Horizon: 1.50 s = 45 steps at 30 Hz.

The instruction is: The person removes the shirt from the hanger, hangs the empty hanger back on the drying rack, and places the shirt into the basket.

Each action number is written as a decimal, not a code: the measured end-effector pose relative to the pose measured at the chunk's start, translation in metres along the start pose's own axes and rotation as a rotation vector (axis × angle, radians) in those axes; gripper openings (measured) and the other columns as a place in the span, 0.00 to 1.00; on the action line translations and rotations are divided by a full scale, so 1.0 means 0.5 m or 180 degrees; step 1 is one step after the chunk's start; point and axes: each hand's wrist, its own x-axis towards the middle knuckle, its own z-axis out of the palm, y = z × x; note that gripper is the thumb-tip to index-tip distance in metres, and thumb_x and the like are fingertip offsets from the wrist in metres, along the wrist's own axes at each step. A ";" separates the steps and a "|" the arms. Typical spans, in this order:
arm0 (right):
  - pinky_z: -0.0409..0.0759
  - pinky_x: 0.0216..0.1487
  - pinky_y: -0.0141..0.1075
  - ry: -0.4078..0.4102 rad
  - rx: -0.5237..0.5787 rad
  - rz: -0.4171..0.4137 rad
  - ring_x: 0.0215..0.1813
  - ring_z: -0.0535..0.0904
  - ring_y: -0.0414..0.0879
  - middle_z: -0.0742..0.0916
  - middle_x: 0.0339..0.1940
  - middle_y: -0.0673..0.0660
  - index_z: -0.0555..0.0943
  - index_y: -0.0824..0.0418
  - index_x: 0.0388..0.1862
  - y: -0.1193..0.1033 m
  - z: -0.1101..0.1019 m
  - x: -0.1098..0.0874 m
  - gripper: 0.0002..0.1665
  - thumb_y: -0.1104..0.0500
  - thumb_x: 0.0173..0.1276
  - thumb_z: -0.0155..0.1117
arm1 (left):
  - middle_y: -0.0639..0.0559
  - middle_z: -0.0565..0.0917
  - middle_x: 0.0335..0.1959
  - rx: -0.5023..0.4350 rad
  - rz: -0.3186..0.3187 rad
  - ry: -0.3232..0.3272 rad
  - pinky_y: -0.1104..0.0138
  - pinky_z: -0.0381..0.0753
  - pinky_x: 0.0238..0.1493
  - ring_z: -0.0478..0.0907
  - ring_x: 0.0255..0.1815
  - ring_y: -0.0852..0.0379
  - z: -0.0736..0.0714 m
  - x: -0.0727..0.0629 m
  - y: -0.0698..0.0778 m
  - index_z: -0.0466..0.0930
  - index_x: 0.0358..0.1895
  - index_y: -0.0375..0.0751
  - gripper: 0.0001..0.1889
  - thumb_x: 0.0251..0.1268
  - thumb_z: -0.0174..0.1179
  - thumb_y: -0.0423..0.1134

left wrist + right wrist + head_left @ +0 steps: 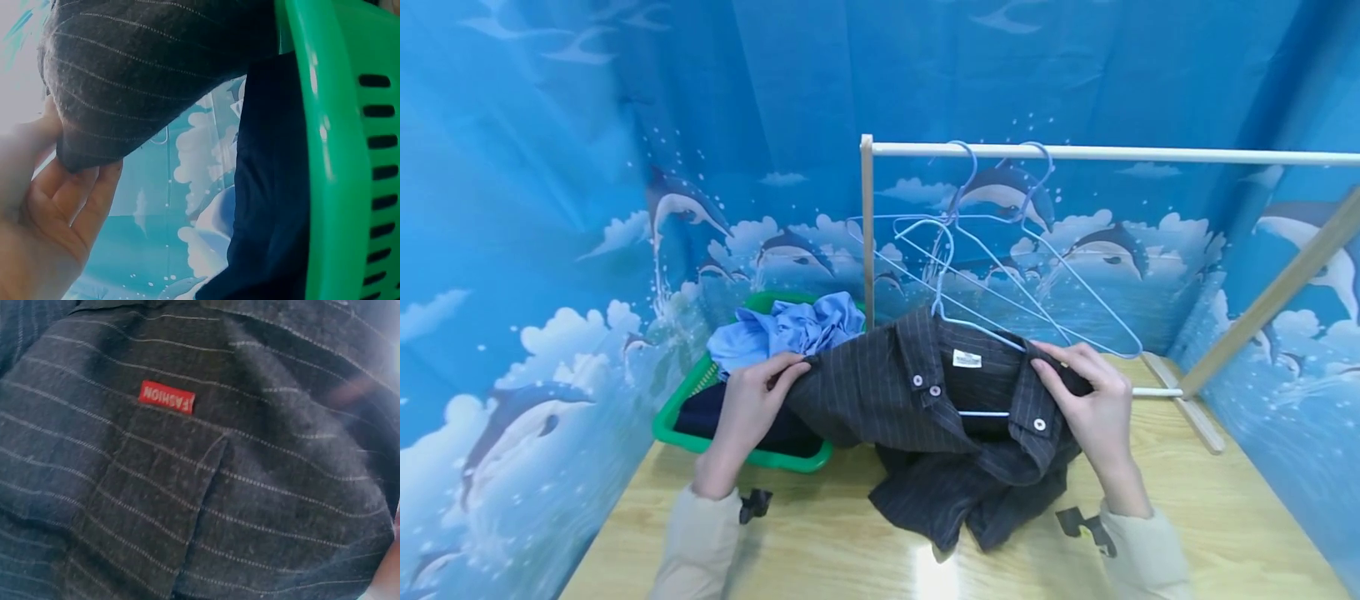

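A dark pinstriped shirt [880, 392] with white buttons hangs between my two hands above the table. Inside its collar sits a light blue wire hanger [946, 250], hook upward, its lower bar showing in the neck opening. My left hand [752, 404] pinches the shirt's shoulder on the left; in the left wrist view, the left fingers [103, 194] press the cloth's edge against the thumb. At the other shoulder, by the collar, my right hand [1097, 400] pinches the cloth. The right wrist view is filled by striped fabric with a red label [166, 397].
Behind my left hand stands a green basket [666, 421] holding a crumpled light blue garment [793, 325] and a dark navy one [700, 417]. Two wire hangers [1075, 271] hang from the white bar [1187, 155] of a wooden-legged rack. A dolphin-print curtain [790, 100] surrounds the table [820, 533].
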 end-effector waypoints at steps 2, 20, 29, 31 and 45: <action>0.70 0.38 0.21 -0.0018 0.0007 0.0016 0.37 0.78 0.28 0.86 0.29 0.62 0.90 0.68 0.43 0.004 0.001 -0.001 0.19 0.80 0.53 0.73 | 0.48 0.90 0.32 -0.0022 0.0025 -0.0001 0.62 0.81 0.28 0.82 0.24 0.59 0.006 0.002 0.003 0.90 0.39 0.41 0.03 0.66 0.68 0.34; 0.71 0.37 0.23 -0.0100 0.0087 -0.0178 0.35 0.79 0.32 0.86 0.28 0.60 0.90 0.68 0.41 0.041 -0.007 -0.004 0.21 0.84 0.49 0.73 | 0.46 0.90 0.35 -0.0154 0.0264 0.0024 0.59 0.86 0.33 0.87 0.30 0.53 0.054 0.039 0.050 0.90 0.40 0.39 0.04 0.68 0.66 0.33; 0.71 0.37 0.22 -0.0156 0.0170 -0.0303 0.36 0.79 0.34 0.87 0.30 0.60 0.91 0.68 0.39 0.040 0.006 -0.010 0.23 0.85 0.46 0.73 | 0.44 0.90 0.36 -0.0277 0.0353 0.0134 0.59 0.84 0.30 0.86 0.28 0.52 0.096 0.052 0.087 0.89 0.41 0.36 0.04 0.68 0.66 0.30; 0.70 0.36 0.24 -0.0206 0.0147 -0.0349 0.35 0.79 0.35 0.87 0.30 0.59 0.91 0.67 0.39 0.038 0.013 -0.012 0.23 0.84 0.45 0.74 | 0.44 0.90 0.35 -0.0333 0.0367 0.0189 0.60 0.84 0.30 0.86 0.28 0.52 0.109 0.053 0.096 0.89 0.40 0.36 0.04 0.68 0.65 0.29; 0.74 0.48 0.22 -0.0163 0.0041 -0.0333 0.41 0.81 0.32 0.89 0.33 0.59 0.91 0.64 0.39 0.044 0.014 -0.017 0.21 0.80 0.46 0.77 | 0.44 0.90 0.37 -0.0656 0.0255 0.0114 0.59 0.86 0.37 0.88 0.35 0.52 0.120 0.054 0.106 0.89 0.41 0.36 0.06 0.71 0.62 0.29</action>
